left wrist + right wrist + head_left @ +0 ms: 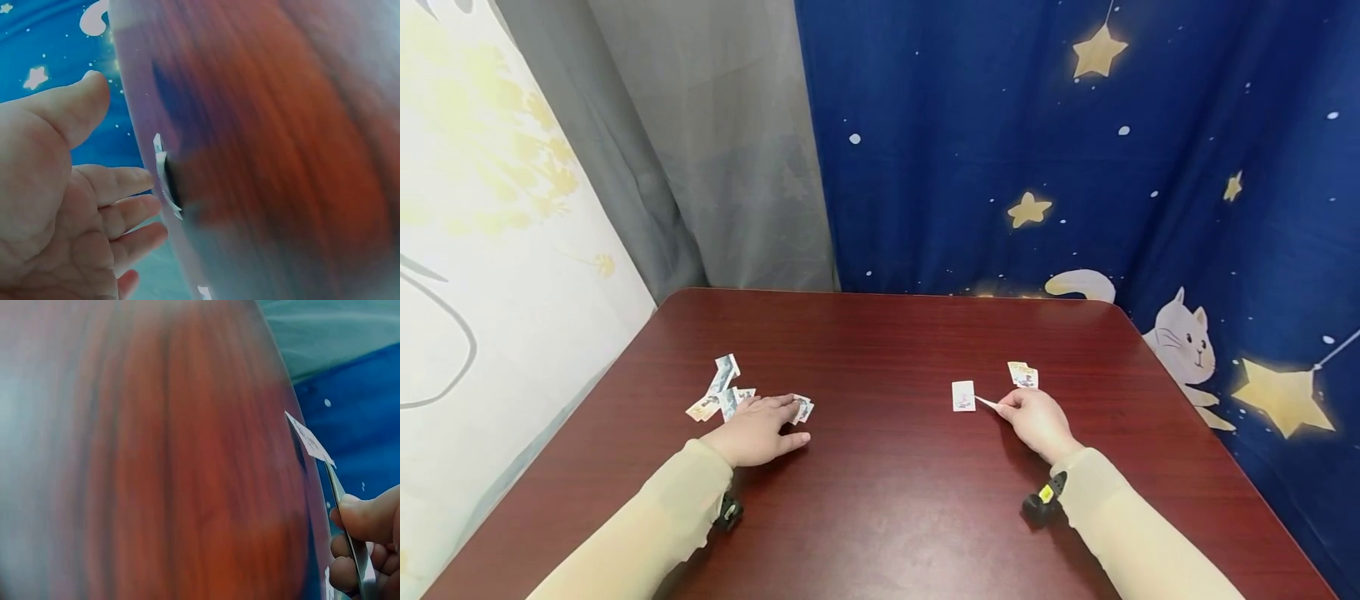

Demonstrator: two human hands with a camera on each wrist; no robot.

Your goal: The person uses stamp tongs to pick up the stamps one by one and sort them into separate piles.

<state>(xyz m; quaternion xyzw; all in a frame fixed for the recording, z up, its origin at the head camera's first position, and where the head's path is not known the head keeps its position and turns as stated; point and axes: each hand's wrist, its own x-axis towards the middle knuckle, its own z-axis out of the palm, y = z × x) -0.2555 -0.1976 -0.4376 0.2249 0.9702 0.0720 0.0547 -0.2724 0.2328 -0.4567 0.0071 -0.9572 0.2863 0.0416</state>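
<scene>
My right hand (1036, 421) pinches silver tweezers (364, 569) between thumb and fingers. Their tip meets the edge of a small white picture card (963, 397) with a pinkish print. In the right wrist view this card (309, 440) looks slanted; whether the tips clamp it I cannot tell. At left, my left hand (758, 429) is spread palm down, fingers extended over small cards (803, 408) that it partly hides. Its fingertips touch or nearly touch a curved stack of cards (164, 172) in the left wrist view.
More small picture cards (724, 375) lie scattered and overlapping left of the left hand. A few cards (1025, 377) lie just beyond the right hand. The dark red wooden table (880, 492) has curtains (940, 208) behind its far edge.
</scene>
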